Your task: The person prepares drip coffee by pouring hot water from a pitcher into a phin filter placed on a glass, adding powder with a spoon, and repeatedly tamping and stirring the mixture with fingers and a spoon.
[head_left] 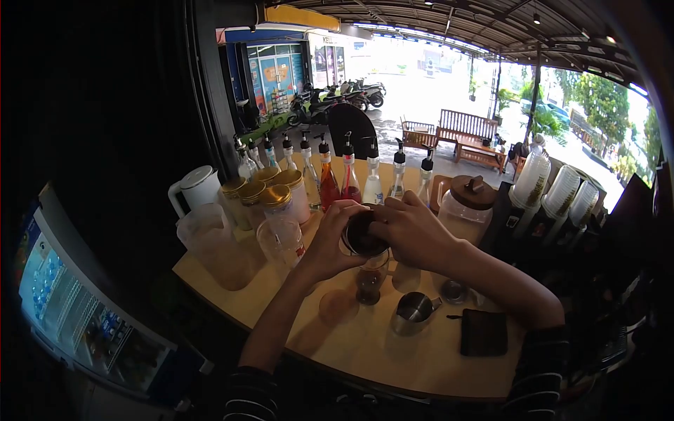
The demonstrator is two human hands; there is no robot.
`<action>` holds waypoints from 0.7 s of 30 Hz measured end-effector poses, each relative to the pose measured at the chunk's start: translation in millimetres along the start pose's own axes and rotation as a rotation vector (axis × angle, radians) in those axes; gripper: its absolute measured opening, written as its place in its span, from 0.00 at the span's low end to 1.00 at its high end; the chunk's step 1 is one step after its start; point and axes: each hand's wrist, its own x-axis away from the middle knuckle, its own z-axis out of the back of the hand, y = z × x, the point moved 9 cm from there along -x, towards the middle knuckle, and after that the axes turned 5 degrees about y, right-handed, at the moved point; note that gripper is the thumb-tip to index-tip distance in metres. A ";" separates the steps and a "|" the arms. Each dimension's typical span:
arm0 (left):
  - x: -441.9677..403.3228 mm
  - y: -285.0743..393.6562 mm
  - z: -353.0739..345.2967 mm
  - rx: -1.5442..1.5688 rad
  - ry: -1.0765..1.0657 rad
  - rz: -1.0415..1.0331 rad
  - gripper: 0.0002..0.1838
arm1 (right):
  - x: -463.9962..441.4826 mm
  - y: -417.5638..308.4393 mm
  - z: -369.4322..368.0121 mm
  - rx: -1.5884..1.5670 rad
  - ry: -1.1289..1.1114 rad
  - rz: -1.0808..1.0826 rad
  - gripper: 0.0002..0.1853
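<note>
My left hand (333,235) is wrapped round the side of a dark, round cup-like vessel (364,242), its mouth facing me. My right hand (411,228) is closed at the vessel's upper rim, its fingers bent over the opening; whatever they pinch is hidden. Directly beneath the vessel stands a clear glass (370,286) with dark contents in it. I cannot tell whether the two touch. Close by on the right is a small metal pitcher (414,307) with a handle.
Several pump-top syrup bottles (328,182) line the table's far side. Gold-lidded jars (276,198), a white jug (199,188) and a clear pitcher (214,245) stand left. On the right are a brown-lidded jar (467,203), a black pouch (483,333) and stacked plastic cups (531,179).
</note>
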 end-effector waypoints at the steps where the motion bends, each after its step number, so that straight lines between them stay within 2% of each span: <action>1: 0.9 -2.3 -0.8 -0.008 -0.004 0.002 0.46 | 1.1 4.5 -1.2 0.037 -0.070 -0.028 0.04; 3: 1.1 -1.8 -0.9 -0.014 -0.010 0.005 0.46 | 2.7 9.2 -6.7 0.073 -0.141 -0.059 0.04; 5: -1.5 1.2 -1.1 0.029 -0.033 0.033 0.45 | 0.6 3.4 1.4 0.042 0.012 0.016 0.03; 6: -1.8 0.0 -1.3 0.029 -0.033 0.032 0.45 | 0.0 4.2 3.0 0.043 0.012 0.016 0.03; 8: -1.7 -3.1 -4.7 -0.041 -0.085 0.015 0.45 | -1.5 1.1 -5.1 0.049 -0.130 0.089 0.03; 12: -4.2 1.1 -2.4 -0.046 -0.140 0.030 0.45 | -4.1 9.5 0.2 0.189 -0.134 0.148 0.02; 15: -4.2 -0.8 -1.4 -0.102 -0.150 0.036 0.46 | -5.5 0.3 7.9 0.215 -0.035 0.234 0.02; 17: -4.2 -0.4 -2.5 -0.116 -0.130 -0.038 0.46 | -4.0 -10.4 4.7 0.261 -0.064 0.303 0.02; 21: -4.5 -3.1 -1.3 -0.091 -0.145 0.039 0.47 | -6.9 -3.6 8.5 0.272 -0.037 0.282 0.02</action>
